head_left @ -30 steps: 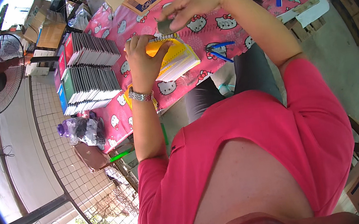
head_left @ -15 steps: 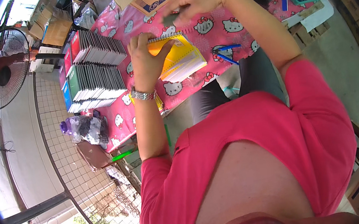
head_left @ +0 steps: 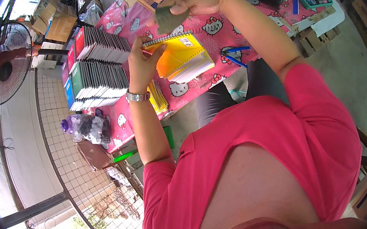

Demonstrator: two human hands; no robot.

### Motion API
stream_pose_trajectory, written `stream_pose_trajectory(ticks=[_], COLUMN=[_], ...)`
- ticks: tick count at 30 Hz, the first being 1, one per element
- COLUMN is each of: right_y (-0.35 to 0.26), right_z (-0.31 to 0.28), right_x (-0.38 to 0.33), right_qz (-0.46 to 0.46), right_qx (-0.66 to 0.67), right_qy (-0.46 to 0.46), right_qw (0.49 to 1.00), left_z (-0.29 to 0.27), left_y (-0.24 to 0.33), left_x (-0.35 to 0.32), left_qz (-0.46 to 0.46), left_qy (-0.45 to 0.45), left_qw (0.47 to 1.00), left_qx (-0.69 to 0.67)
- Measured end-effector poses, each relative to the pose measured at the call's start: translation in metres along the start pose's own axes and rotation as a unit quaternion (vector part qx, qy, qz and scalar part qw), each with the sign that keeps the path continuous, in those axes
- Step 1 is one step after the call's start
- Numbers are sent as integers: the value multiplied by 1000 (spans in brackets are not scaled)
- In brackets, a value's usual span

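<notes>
Yellow notebook [head_left: 181, 55]: centre of the pink tablecloth [head_left: 209, 42], bound edge on the far side, pages fanned toward the near side; loose leaves could bend or slip out of line if its unsupported right end tips.
Left hand [head_left: 141, 64]: thumb and fingers closed on the left end of the bound edge; a hold at one end only could let the notebook swivel.
Right hand [head_left: 203, 3]: thumb and fingers pinching a flat grey-green piece [head_left: 170, 20], just beyond the notebook; a loose pinch could drop it onto the cover.
Coil [head_left: 173, 37]: along the bound edge, seeming to run past its right end, though the print behind makes that hard to tell; a knock there could bend or snag it.
Blue-handled pliers [head_left: 238, 49]: right of the notebook, toward the near edge; a sleeve or knee could knock them off.
</notes>
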State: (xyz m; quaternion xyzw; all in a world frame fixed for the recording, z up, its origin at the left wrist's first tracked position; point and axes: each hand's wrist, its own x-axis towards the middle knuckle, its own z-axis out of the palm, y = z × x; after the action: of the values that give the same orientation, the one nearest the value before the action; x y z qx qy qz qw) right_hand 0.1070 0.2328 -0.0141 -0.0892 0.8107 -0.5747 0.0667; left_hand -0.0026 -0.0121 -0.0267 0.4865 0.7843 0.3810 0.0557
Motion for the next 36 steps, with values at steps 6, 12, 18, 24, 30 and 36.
stream_pose_trajectory(ticks=[6, 12, 18, 24, 30, 36], right_y=[116, 194, 194, 79, -8, -20], right_z=[-19, 95, 163, 136, 140, 149], right_x=[-19, -78, -137, -101, -49, -38], right_qz=[225, 243, 205, -92, -185, -143], right_qx=[-190, -464, -481, -221, -307, -393], right_qy=[186, 364, 296, 523, 433, 417], right_qw=[937, 770, 800, 818, 827, 807], left_z=[3, 18, 38, 33, 36, 38], left_y=[6, -11, 0, -3, 3, 10], left_x=[3, -19, -14, -23, -26, -37], left_qz=[-24, -7, -3, -67, -28, -37], left_qy=[-4, 153, 201, 201, 187, 233], left_qw=[998, 950, 971, 946, 961, 959], left_qx=[-56, -272, -129, -244, -204, -159])
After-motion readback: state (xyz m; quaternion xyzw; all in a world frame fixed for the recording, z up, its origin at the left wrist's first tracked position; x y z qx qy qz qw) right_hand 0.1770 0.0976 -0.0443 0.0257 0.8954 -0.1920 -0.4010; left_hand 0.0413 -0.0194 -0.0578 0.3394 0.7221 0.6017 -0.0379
